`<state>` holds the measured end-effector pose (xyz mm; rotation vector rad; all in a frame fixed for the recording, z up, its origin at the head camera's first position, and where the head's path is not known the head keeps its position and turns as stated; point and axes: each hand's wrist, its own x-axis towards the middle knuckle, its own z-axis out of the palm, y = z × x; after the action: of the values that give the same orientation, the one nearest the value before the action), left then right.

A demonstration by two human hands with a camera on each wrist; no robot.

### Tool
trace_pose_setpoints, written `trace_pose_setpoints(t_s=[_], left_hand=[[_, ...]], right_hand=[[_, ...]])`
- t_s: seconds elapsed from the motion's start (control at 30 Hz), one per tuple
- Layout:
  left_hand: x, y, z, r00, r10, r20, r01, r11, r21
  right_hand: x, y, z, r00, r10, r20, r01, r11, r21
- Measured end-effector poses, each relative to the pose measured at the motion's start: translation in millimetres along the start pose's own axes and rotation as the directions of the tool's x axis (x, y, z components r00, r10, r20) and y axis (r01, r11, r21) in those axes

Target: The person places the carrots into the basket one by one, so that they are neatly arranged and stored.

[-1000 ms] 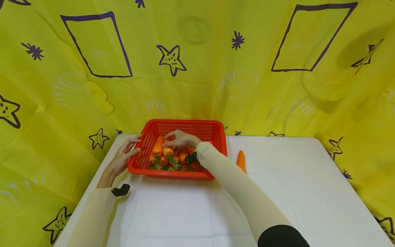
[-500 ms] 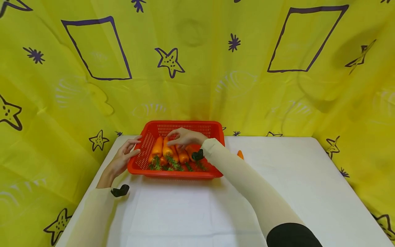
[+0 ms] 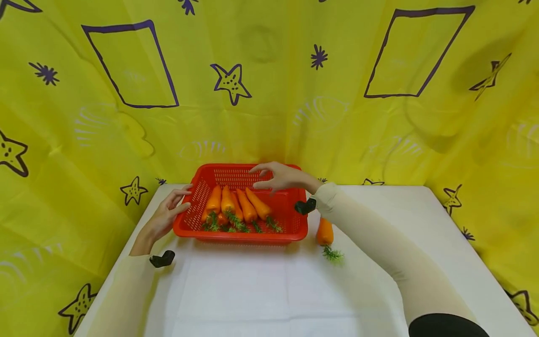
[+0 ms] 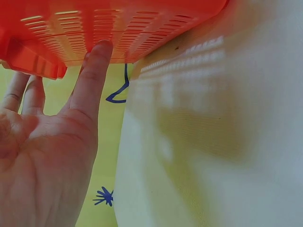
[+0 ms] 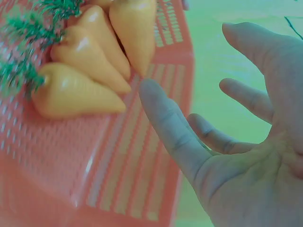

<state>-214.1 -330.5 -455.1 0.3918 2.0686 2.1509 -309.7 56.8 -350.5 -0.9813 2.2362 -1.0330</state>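
Observation:
A red plastic basket [image 3: 240,236] stands on the white table with several orange carrots [image 3: 227,202] and their green tops inside. My left hand [image 3: 166,215] rests against its left end, fingers extended. In the left wrist view one straight finger [image 4: 94,75] touches the slotted outer wall, and other fingertips reach the rim. My right hand [image 3: 280,178] hovers over the basket's back right part with fingers spread and nothing in them. The right wrist view shows this hand [image 5: 236,142] apart from the carrots [image 5: 78,92], beside the slotted wall.
One more carrot [image 3: 325,232] lies on the white tabletop [image 3: 236,290] right of the basket, partly hidden by my right forearm. A yellow curtain [image 3: 269,121] with dark drawings hangs behind the table and along both sides.
My right hand has moved right and up, away from the carrots, and spread its fingers. A carrot it covered now lies slanted in view at the group's right. My left hand stays in place.

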Motion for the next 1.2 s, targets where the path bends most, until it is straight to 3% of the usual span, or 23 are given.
trace_pose_setpoints(t_s=[0.2,0.4,0.83,1.2], left_hand=[[1.1,-0.5,0.3,1.0,-0.001,-0.009,0.001,1.0,0.006],[1.7,-1.4,0.8,1.0,0.002,0.006,-0.002,1.0,-0.003],[2.2,-3.4,-1.6,1.0,0.003,0.009,-0.002,1.0,-0.008],[2.2,-5.0,-3.1,1.0,0.019,0.013,-0.019,1.0,-0.021]], right_hand=[[-36,13,-26,0.998,0.004,-0.055,-0.001,0.999,0.046],[-70,28,-37,0.993,0.029,-0.114,-0.021,0.998,0.064],[-127,56,-45,0.976,0.088,-0.201,-0.081,0.996,0.04],[-151,70,-35,0.965,0.122,-0.231,-0.108,0.992,0.072]])
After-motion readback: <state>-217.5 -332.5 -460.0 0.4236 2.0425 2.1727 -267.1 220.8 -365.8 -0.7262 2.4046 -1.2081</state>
